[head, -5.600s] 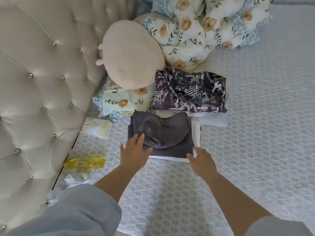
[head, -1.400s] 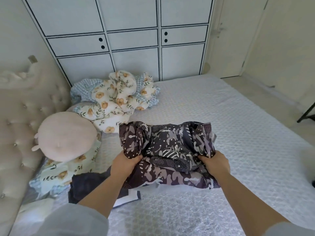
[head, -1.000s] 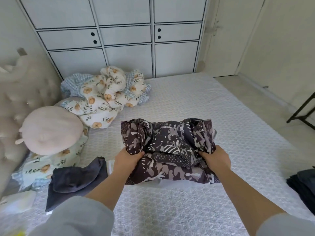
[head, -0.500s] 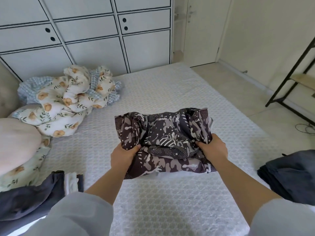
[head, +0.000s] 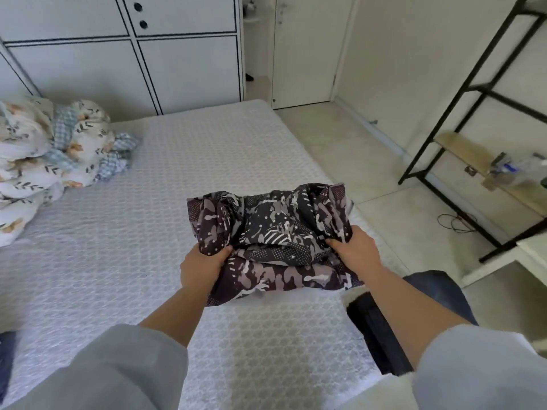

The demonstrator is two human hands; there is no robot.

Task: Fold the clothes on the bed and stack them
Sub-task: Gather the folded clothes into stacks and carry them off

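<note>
A folded purple patterned garment (head: 272,241) hangs just above the white mattress (head: 118,232), near its right edge. My left hand (head: 202,266) grips its left side, and my right hand (head: 356,251) grips its right side. A stack of dark folded clothes (head: 373,335) lies on the bed at the right, partly hidden behind my right forearm. At the far left edge a sliver of another dark garment (head: 6,359) shows.
A crumpled floral quilt (head: 50,161) is heaped at the bed's back left. White cupboards (head: 124,54) stand behind the bed. To the right are tiled floor, a door (head: 307,48) and a black-framed shelf (head: 479,137).
Both hands have carried the purple garment to the right across the bed. The view has swung right, so the round cushion and grey pile have left the frame and the dark stack has come closer.
</note>
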